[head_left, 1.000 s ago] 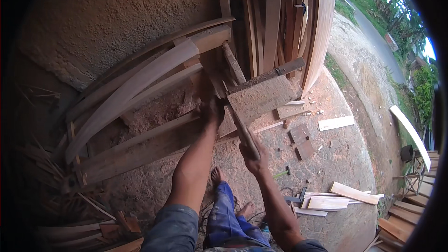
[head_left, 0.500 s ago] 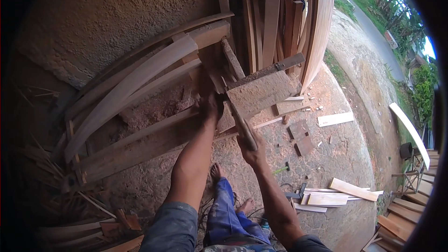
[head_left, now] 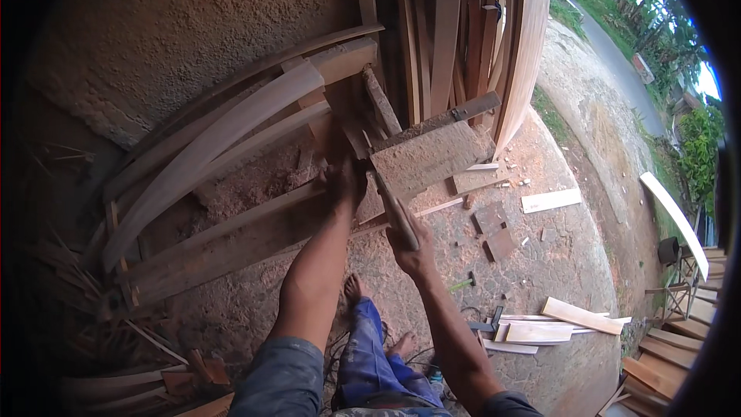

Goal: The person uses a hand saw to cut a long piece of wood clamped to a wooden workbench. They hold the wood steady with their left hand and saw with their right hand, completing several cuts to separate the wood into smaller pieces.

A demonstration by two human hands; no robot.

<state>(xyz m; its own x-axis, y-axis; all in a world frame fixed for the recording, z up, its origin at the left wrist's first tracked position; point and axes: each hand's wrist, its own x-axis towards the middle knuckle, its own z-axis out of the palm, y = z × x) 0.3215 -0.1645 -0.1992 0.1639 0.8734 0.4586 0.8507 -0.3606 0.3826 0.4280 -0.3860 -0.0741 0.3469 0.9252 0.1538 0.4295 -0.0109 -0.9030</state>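
Observation:
My right hand (head_left: 411,249) is closed round the wooden handle (head_left: 398,218) of a tool, which slants up and to the left beside a dusty work block (head_left: 428,154). Shadow and my hand's position leave the tool's working end unclear. My left hand (head_left: 343,185) is at the block's left end, close to the tool's upper part. Its fingers are dark and hard to make out, as is anything in them. A worn plank (head_left: 224,251) of the low wooden bench runs leftward from this hand. Curved timber (head_left: 220,135) lies along the bench's far side.
Tall boards (head_left: 448,38) lean against the rough wall (head_left: 208,23). On the floor at right are brown wood blocks (head_left: 494,232), a pale board (head_left: 551,201), a green-handled tool (head_left: 463,284) and stacked pale offcuts (head_left: 540,332). Scrap wood (head_left: 162,382) lies at lower left.
The whole view has shifted slightly to the left. My right hand, still on the handle, has barely moved against the block, and my left hand stays near the same spot.

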